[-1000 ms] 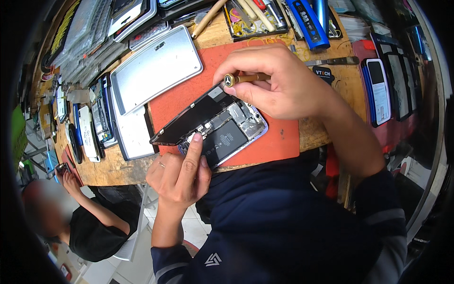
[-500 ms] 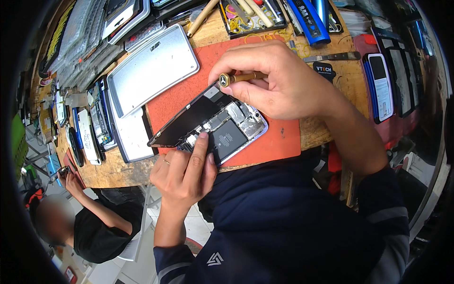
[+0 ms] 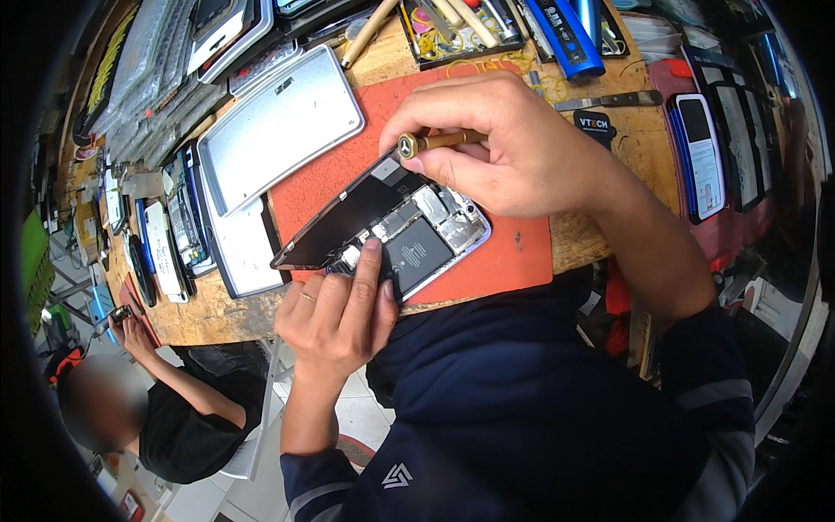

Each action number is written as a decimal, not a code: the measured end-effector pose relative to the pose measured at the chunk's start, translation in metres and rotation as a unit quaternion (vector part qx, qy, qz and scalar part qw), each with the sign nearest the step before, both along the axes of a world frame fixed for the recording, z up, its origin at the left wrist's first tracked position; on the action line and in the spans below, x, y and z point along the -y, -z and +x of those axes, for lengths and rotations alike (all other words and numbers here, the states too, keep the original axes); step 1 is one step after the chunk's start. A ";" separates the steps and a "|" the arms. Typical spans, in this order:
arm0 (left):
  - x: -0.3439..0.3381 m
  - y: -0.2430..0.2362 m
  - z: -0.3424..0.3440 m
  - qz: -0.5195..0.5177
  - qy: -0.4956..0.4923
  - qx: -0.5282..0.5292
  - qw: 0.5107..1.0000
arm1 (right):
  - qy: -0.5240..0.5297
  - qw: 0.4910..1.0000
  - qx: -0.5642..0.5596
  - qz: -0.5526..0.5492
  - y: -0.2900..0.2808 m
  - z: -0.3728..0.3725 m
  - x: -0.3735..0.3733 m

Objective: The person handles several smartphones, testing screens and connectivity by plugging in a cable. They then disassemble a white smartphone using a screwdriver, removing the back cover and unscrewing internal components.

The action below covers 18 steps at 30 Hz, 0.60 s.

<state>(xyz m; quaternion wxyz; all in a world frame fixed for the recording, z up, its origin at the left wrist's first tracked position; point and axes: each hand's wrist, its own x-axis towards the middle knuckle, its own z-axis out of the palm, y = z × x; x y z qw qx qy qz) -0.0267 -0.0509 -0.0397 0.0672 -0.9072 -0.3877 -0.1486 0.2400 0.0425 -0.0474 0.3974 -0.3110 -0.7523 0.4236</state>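
Observation:
An opened smartphone (image 3: 416,254) lies tilted on an orange-red mat (image 3: 518,252), its battery and metal shields exposed. The dark screen panel (image 3: 335,216) is hinged up along the far left side. My left hand (image 3: 335,317) rests at the near edge, index finger stretched out and its tip pressing on the parts beside the battery, the other fingers bent. My right hand (image 3: 522,143) is closed round a brass-coloured screwdriver (image 3: 439,141) with a round end cap; its tip is hidden. The fingers of that hand are at the panel's upper corner; whether they grip it is hidden.
A silver tray-like lid (image 3: 283,130) lies left of the phone. Several phones and parts (image 3: 165,248) line the left. A tool box (image 3: 461,30), blue cylinder (image 3: 565,39) and metal spatula (image 3: 613,100) lie beyond. A co-worker (image 3: 187,409) sits at lower left.
Almost nothing differs. The view has shifted slightly, and my left index fingertip sits a touch farther up on the parts. The co-worker has moved slightly.

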 end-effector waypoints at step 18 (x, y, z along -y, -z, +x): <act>-0.003 -0.009 0.000 -0.033 0.026 0.010 0.999 | -0.012 0.999 -0.022 -0.035 -0.002 -0.001 -0.001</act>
